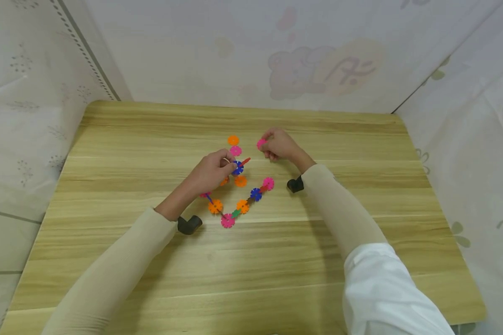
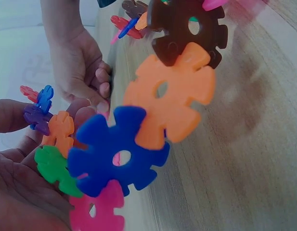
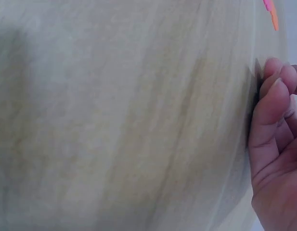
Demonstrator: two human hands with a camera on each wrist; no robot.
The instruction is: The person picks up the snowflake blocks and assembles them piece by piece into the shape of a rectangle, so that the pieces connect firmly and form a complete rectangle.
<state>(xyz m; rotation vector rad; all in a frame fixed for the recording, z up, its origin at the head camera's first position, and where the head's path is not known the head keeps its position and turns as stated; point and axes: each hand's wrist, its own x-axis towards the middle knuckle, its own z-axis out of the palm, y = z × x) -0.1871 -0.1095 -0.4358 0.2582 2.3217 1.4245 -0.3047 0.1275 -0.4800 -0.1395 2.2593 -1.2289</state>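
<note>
Head view: left hand grips one end of a chain of snowflake discs, fingers curled round a blue disc w/ a red piece sticking out. The rest of the chain trails in a V over the tabletop. Right hand pinches a loose pink disc just right of the chain's held end, apart from it. An orange disc and another pink one lie loose just beyond the left hand.

Left wrist view: chain hangs close to the lens, w/ a blue disc slotted into an orange one, then a brown one. Left fingers curl under green, orange and purple pieces. Right hand sits opposite, fingers curled.

Right wrist view: mostly bare wood; right fingers curled at the edge, the disc not visible here.

Judgement: step in hand looks like adding the loose pink disc to the chain. Next move would need slot lined up w/ slot at the held end, left hand steady.
</note>
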